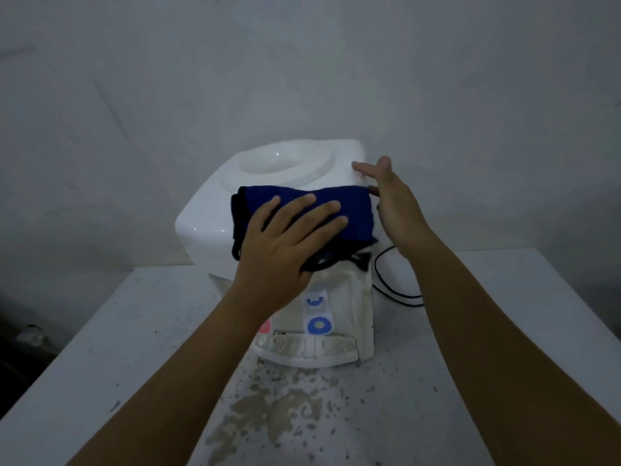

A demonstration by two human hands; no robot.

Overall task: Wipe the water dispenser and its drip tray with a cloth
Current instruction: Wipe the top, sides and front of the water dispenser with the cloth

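A bare grey wall stands behind a worn white table (100,348) with flaking paint. On it sits the white tabletop water dispenser (205,216), likely light and hollow, so it may slide if pushed; its bottle well on top looks empty. The right hand (396,203), fingers straight, braces the dispenser's upper right edge. The left hand (285,243), fingers spread flat, presses a soft folded blue cloth (356,213) onto the dispenser's front top. At the dispenser's foot the drip tray (305,351) looks grimy; whether it holds water I cannot tell.
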